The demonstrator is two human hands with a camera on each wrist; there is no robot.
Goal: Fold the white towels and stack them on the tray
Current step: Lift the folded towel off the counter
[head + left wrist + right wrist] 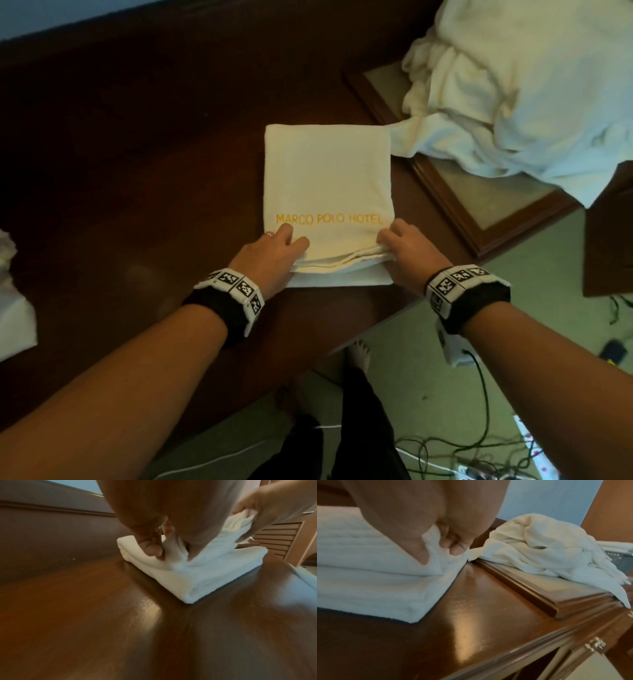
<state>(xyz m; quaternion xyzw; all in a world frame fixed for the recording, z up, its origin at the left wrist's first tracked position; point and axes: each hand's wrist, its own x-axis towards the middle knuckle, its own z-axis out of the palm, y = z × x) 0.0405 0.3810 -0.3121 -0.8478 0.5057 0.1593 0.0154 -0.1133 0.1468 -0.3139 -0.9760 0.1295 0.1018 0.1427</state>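
Both near corners of the folded towel [329, 178] are pinched, left hand [274, 253] and right hand [407, 253], for an even fold; the tray [445, 192] waits at two o'clock on the tabletop [137, 171].

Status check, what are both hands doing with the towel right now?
Left hand and right hand pinch the folded towel near corners. Tray occupied by loose towel pile.
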